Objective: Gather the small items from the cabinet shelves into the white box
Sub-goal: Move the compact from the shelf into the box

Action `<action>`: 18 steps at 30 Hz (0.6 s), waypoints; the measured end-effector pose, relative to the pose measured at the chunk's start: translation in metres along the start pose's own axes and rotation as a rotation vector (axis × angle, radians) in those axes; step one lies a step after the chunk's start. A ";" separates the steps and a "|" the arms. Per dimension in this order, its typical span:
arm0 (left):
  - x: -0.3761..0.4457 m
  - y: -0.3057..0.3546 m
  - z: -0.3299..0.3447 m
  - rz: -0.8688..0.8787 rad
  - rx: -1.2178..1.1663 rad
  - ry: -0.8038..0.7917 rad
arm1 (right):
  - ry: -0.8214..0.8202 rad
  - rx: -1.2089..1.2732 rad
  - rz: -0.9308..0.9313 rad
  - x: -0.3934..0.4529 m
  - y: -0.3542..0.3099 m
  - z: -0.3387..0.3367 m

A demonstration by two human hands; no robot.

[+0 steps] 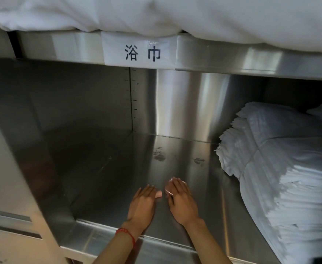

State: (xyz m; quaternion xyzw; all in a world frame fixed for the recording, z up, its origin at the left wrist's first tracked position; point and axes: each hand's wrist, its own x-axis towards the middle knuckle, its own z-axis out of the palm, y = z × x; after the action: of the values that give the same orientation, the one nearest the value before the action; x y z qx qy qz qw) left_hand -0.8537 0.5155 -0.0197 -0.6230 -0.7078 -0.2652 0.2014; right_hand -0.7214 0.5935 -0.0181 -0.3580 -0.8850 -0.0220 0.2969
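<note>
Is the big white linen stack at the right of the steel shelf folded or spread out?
Folded. The white linen stack shows many thin layered edges along its front and left side, piled flat on the steel shelf.

hands: 2 [143, 204] | small pink items: 2 [158, 194] | towel stacks: 1 [282, 168] | shelf labels: 1 [139, 51]

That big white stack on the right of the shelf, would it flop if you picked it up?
The stack looks like many thin folded sheets, so loose layers would probably sag and slide apart. A band seems to cross it, which may hold it together. So many layers likely make it heavy. The shelf is shiny metal, so pushing it should slide easily.
</note>
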 end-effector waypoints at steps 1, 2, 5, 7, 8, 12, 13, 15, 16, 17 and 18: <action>0.000 0.002 -0.002 -0.001 -0.006 -0.018 | -0.001 0.005 0.009 -0.001 0.001 0.001; 0.001 0.003 -0.005 -0.004 -0.014 -0.039 | -0.003 0.011 0.017 -0.002 0.001 0.002; 0.001 0.007 -0.012 0.006 -0.021 -0.080 | -0.015 0.011 0.033 -0.007 0.001 0.002; -0.002 0.010 -0.016 0.013 -0.024 -0.087 | -0.017 0.013 0.036 -0.011 0.000 -0.001; -0.003 0.010 -0.018 0.021 -0.038 -0.088 | -0.016 0.010 0.037 -0.013 0.000 -0.003; -0.008 0.014 -0.023 0.035 -0.071 -0.116 | 0.014 -0.004 0.011 -0.020 -0.001 -0.006; -0.009 0.015 -0.024 0.011 -0.073 -0.120 | 0.026 -0.008 0.005 -0.022 -0.001 -0.007; -0.011 0.018 -0.027 0.005 -0.053 -0.093 | 0.036 -0.009 0.000 -0.027 -0.002 -0.010; -0.011 0.018 -0.027 0.020 -0.064 -0.076 | 0.036 -0.010 0.000 -0.029 -0.002 -0.012; -0.012 0.019 -0.027 0.030 -0.076 -0.079 | 0.042 -0.013 -0.001 -0.032 -0.003 -0.014; -0.014 0.020 -0.027 0.043 -0.079 -0.066 | 0.044 -0.018 -0.001 -0.034 -0.003 -0.015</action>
State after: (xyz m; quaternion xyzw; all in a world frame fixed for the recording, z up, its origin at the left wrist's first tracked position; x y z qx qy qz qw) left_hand -0.8330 0.4894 -0.0044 -0.6538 -0.6896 -0.2678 0.1590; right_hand -0.6962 0.5666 -0.0235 -0.3597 -0.8782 -0.0380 0.3129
